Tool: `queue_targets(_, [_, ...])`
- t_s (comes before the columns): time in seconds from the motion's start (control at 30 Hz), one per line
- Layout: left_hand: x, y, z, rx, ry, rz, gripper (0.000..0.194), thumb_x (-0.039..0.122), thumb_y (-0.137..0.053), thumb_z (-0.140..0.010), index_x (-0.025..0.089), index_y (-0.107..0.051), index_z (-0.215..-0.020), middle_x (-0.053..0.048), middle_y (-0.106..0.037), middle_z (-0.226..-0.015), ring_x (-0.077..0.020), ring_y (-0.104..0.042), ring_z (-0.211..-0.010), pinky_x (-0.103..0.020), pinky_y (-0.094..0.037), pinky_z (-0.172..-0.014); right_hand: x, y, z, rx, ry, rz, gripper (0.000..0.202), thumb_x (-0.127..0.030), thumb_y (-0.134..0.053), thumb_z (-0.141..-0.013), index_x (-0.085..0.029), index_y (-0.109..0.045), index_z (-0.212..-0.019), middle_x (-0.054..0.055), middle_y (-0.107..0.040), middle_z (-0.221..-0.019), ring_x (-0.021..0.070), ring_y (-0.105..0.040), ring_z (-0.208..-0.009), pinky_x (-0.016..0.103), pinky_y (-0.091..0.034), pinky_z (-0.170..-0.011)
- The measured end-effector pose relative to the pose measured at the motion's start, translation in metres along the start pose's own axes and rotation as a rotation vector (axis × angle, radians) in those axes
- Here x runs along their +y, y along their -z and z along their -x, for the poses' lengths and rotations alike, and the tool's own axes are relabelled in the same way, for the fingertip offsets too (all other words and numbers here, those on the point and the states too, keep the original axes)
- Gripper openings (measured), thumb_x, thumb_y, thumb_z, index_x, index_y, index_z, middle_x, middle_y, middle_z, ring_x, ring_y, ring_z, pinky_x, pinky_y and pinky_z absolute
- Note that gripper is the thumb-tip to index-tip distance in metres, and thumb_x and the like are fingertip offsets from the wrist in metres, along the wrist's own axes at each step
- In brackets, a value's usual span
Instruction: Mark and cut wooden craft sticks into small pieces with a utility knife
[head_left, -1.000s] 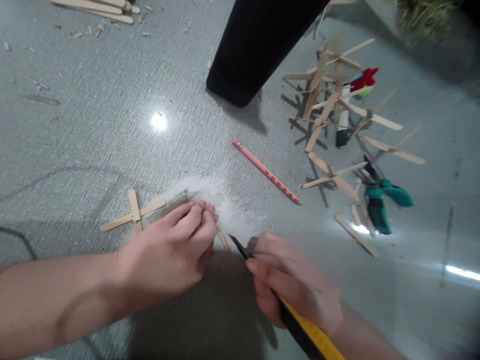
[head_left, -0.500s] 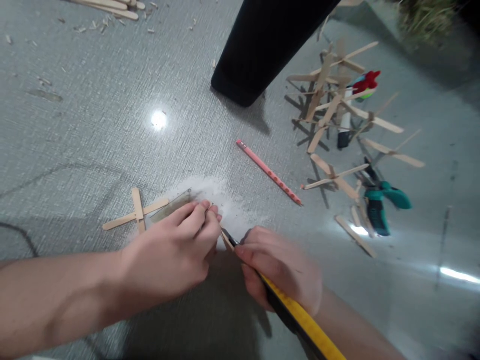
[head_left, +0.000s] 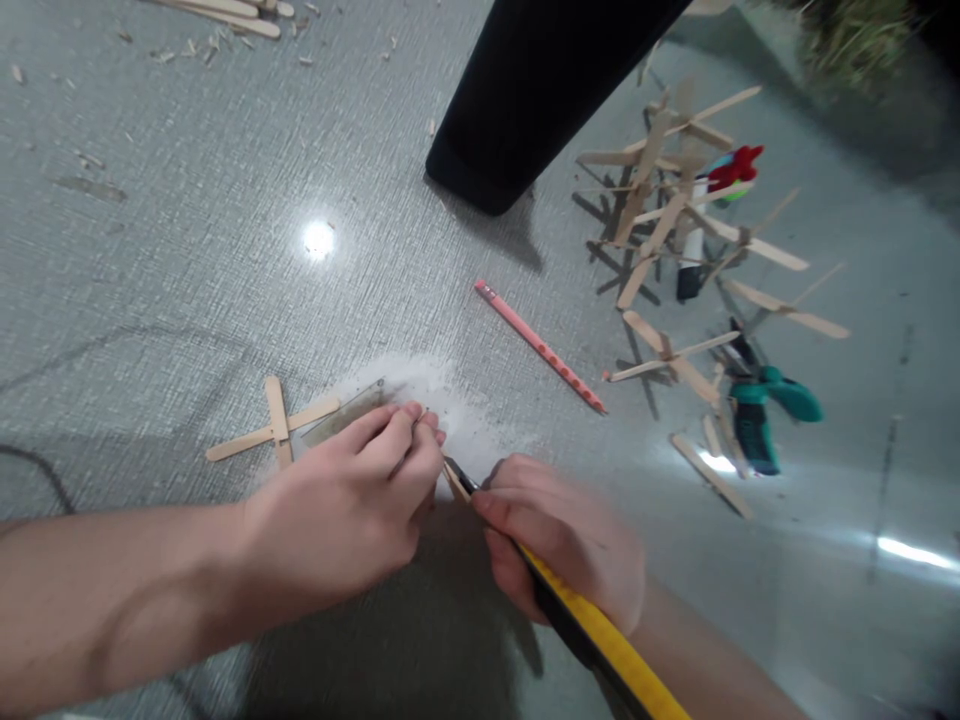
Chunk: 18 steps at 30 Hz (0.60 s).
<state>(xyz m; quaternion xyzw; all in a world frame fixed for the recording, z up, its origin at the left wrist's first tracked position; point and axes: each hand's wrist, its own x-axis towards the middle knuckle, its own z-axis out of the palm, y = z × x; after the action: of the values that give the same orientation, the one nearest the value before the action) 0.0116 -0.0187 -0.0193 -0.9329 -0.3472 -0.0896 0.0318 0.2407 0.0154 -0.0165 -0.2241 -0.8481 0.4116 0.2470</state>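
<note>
1. Long yellow-and-black plastic-handled knife (head_left: 600, 632): smooth handle, metal blade.
2. Narrow pale wooden stick (head_left: 453, 483): matt.
3. Flat pale wooden cross (head_left: 279, 428): matt, smooth.
4. Textured grey bench (head_left: 397, 270): rough-grained, glossy under glare.
5. Teal-and-black plastic-gripped pliers (head_left: 755, 432): dark metal head.

A yellow-black knife (head_left: 600, 632) slants against a pale wooden stick (head_left: 454, 486).

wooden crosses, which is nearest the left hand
The lone cross at the picture's left, beside the left hand; the other crosses are grouped at the picture's right.
</note>
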Motion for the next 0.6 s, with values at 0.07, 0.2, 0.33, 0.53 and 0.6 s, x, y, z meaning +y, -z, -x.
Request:
queue_targets(0.07, [-0.0003,0.0003,-0.0007,0.010,0.004,-0.005,0.040,0.021,-0.051,-0.095,-0.005,-0.057,-0.126,-0.019,-0.066,-0.127,-0.0293,-0.065,-0.117,-0.044,-0.046,-0.112,0.0006,-0.0004,-0.0006,0.014,0.015,0.026,0.033,-0.005,-0.043,-0.098,-0.023,-0.053,-0.124,-0.006,-0.061,-0.063,0.0147,-0.053,-0.055,0.032,-0.043,-0.063])
queue_targets(0.2, [-0.0002,0.0014,-0.0014,0.007,0.022,0.002,0.037,0.018,-0.049,-0.096,-0.003,-0.058,-0.125,-0.015,-0.066,-0.127,-0.0271,-0.065,-0.118,-0.042,-0.045,-0.113,-0.0001,-0.0011,-0.0014,0.030,0.017,0.077,0.037,-0.008,-0.044,-0.099,-0.021,-0.048,-0.133,-0.003,-0.063,-0.067,0.0157,-0.053,-0.056,0.033,-0.041,-0.060])
queue_targets(0.33, [0.0007,0.0014,-0.0002,-0.005,0.018,0.019,0.038,0.016,-0.048,-0.096,-0.005,-0.056,-0.127,-0.016,-0.066,-0.127,-0.0284,-0.065,-0.119,-0.044,-0.045,-0.112,-0.0015,-0.0016,-0.0014,0.026,0.010,0.064,0.041,-0.007,-0.044,-0.098,-0.021,-0.046,-0.136,-0.004,-0.062,-0.064,0.0160,-0.051,-0.055,0.034,-0.041,-0.060])
queue_targets(0.53, [-0.0002,0.0010,-0.0004,0.012,0.008,0.002,0.039,0.019,-0.054,-0.094,-0.004,-0.059,-0.125,-0.018,-0.067,-0.125,-0.0296,-0.067,-0.116,-0.043,-0.049,-0.110,-0.0014,-0.0019,-0.0003,0.028,0.000,0.032,0.039,-0.006,-0.043,-0.098,-0.021,-0.048,-0.133,-0.004,-0.063,-0.064,0.0148,-0.051,-0.056,0.033,-0.042,-0.062])
queue_targets(0.6, [-0.0007,0.0007,-0.0004,0.001,0.000,0.001,0.039,0.018,-0.052,-0.094,-0.005,-0.058,-0.125,-0.019,-0.066,-0.126,-0.0294,-0.066,-0.117,-0.043,-0.049,-0.110,-0.0001,-0.0008,0.0003,0.008,0.009,0.039,0.036,-0.006,-0.044,-0.098,-0.020,-0.050,-0.130,-0.004,-0.062,-0.064,0.0146,-0.051,-0.056,0.032,-0.041,-0.062])
